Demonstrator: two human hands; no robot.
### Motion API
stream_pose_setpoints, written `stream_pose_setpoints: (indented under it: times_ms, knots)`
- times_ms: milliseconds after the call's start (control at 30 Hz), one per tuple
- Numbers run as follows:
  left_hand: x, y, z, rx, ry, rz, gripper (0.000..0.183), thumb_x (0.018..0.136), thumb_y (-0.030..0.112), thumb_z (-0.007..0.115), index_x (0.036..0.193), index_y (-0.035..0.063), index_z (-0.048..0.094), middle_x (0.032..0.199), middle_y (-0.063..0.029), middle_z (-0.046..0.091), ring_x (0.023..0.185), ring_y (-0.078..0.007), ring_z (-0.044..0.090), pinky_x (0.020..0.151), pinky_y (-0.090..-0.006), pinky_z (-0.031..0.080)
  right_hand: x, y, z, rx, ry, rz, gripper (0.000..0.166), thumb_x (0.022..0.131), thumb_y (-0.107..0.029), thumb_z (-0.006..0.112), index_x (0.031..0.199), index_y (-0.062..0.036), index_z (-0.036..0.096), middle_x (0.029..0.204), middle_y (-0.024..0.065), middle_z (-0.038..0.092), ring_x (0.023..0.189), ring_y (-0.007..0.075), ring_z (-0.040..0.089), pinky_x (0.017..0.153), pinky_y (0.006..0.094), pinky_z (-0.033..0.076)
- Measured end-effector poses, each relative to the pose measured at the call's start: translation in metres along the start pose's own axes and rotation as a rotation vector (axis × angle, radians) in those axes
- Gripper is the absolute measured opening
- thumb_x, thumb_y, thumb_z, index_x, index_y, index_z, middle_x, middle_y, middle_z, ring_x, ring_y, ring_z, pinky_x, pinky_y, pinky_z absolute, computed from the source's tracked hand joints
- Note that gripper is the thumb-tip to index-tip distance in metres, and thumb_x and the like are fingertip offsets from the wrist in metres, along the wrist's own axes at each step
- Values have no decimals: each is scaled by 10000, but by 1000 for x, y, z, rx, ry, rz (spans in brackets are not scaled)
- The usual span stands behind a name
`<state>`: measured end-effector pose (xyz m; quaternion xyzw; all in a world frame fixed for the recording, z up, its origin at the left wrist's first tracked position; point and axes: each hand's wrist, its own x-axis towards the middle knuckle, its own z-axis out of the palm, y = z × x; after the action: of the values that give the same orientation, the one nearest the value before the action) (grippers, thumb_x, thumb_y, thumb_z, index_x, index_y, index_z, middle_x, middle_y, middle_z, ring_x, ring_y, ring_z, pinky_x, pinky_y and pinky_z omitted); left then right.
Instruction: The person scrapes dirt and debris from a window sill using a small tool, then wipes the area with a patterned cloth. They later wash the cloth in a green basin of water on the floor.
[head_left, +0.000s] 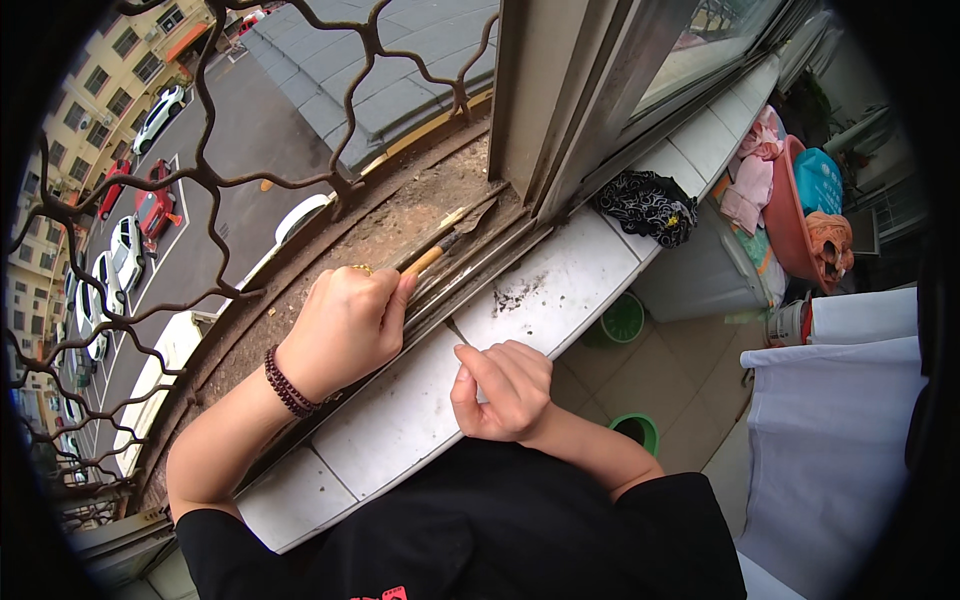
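My left hand (352, 322), with a beaded bracelet at the wrist, grips the wooden handle of a small trowel (423, 262). The trowel's dark metal blade reaches toward the corner of the window frame, over the dirty outer sill (442, 176). Soil and grit cover that sill beside the metal window track (450, 289). Over the white tiled inner ledge (397, 416), my right hand (506, 390) is loosely curled, with nothing visible in it. Dark crumbs of dirt (519, 294) lie scattered on the tiles just beyond it.
A rusty window grille (206, 176) borders the outer sill, with parked cars below. A crumpled black patterned plastic bag (649, 206) rests on the ledge. Green buckets (622, 319) stand on the floor near a red basin (787, 214) of cloths. White cloth (832, 420) hangs at right.
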<state>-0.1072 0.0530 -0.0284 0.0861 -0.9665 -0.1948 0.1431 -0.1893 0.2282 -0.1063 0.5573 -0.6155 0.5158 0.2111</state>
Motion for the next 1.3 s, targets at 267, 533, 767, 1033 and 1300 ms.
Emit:
stream_pose_setpoints:
  times_ms: [267,533,767,1033,1300]
  knots:
    - [4,12,6,191,83,89,289,914,113,656,666,18,545,503,-187,492,474,-388,529,460,-456,414,0,-1,-2,15,-11,10,181,740,30,589,904,86,639,571,80,498,434,224,494,429,326,402]
    - [-20,-6,-18,102,-20,32,293,924,128,649,670,18,553,521,-168,529,461,-365,541,450,-448,424,0,2,-1,25,22,10,176,726,35,610,892,88,631,575,71,469,448,214,492,431,325,400]
    - [-33,-28,-39,-182,-309,2,115,848,122,667,919,38,699,789,-139,668,707,-313,649,651,-402,522,1,-1,-3,17,3,4,163,737,27,610,887,88,632,573,67,467,445,207,485,424,314,384]
    - [-8,-14,-24,-166,-210,14,274,935,76,635,684,-29,604,529,-189,448,443,-352,447,447,-405,364,1,-1,-3,21,-17,-1,167,733,28,605,888,88,631,577,68,480,447,206,488,432,311,391]
    - [13,-8,-7,-68,-132,66,329,916,102,649,612,-9,585,523,-207,517,481,-394,541,472,-440,443,2,0,-3,16,-21,-9,173,732,24,606,893,85,632,580,64,474,452,207,490,436,313,393]
